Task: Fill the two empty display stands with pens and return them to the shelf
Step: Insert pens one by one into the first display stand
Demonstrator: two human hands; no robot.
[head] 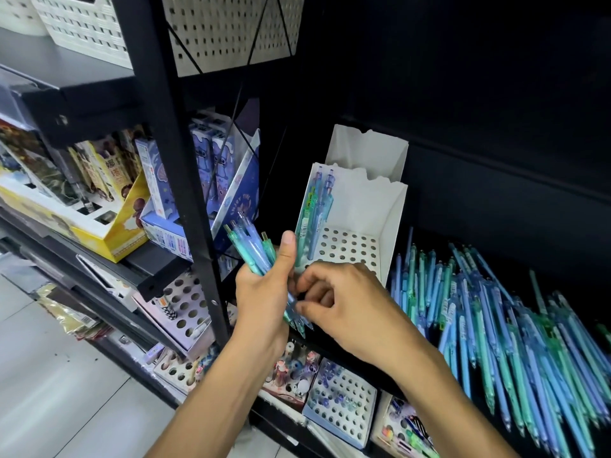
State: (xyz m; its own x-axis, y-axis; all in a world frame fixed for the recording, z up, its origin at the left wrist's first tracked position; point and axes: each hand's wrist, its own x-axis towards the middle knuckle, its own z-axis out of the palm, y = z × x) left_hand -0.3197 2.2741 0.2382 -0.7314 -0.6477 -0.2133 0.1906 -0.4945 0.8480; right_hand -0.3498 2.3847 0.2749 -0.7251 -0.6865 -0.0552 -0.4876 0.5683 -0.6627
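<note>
My left hand (264, 292) grips a bundle of blue and green pens (251, 246), their clicker ends pointing up and left. My right hand (337, 302) pinches the lower tip end of that bundle, just in front of a white display stand (390, 226). This stand has a perforated base (344, 247) and several pens (314, 213) standing along its left wall. A second white stand (367, 150) sits right behind it, its inside hidden. A large loose pile of blue and green pens (502, 319) lies on the black shelf to the right.
A black shelf post (185, 193) rises just left of my hands. Left shelves hold boxed stationery (99, 200). Perforated pen stands with other pens (340, 398) fill the lower shelf. White baskets (231, 28) sit on top. Grey floor tiles lie at lower left.
</note>
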